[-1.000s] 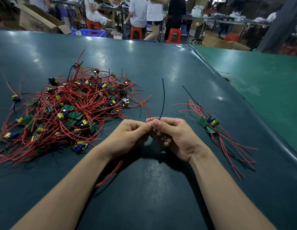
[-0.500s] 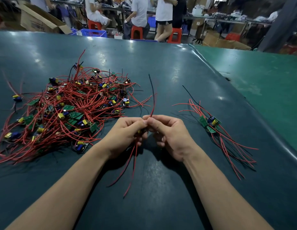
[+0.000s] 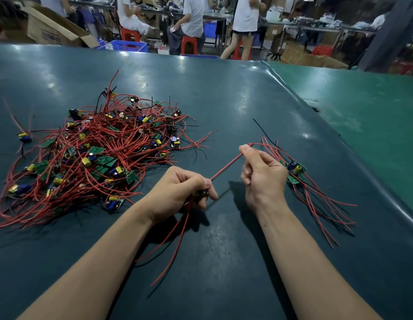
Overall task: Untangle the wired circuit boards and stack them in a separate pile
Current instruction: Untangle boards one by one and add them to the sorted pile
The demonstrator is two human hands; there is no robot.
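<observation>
My left hand (image 3: 181, 192) curls tight around a small board (image 3: 200, 193), mostly hidden in my fist, held just above the table (image 3: 224, 100) between the two piles. One thin red wire (image 3: 226, 167) runs taut from it up to my right hand (image 3: 262, 175), where thumb and forefinger pinch it near its end; the other fingers are curled in. More red and black wires (image 3: 175, 241) trail limp from under my left fist toward me. To the left sprawls the tangle (image 3: 94, 155): glossy red leads, small green boards, yellow and blue cylindrical parts. To the right, beside my right hand, lies the sorted pile (image 3: 295, 172), its wires fanned out. The tabletop is smooth, dark teal, faintly shiny.
</observation>
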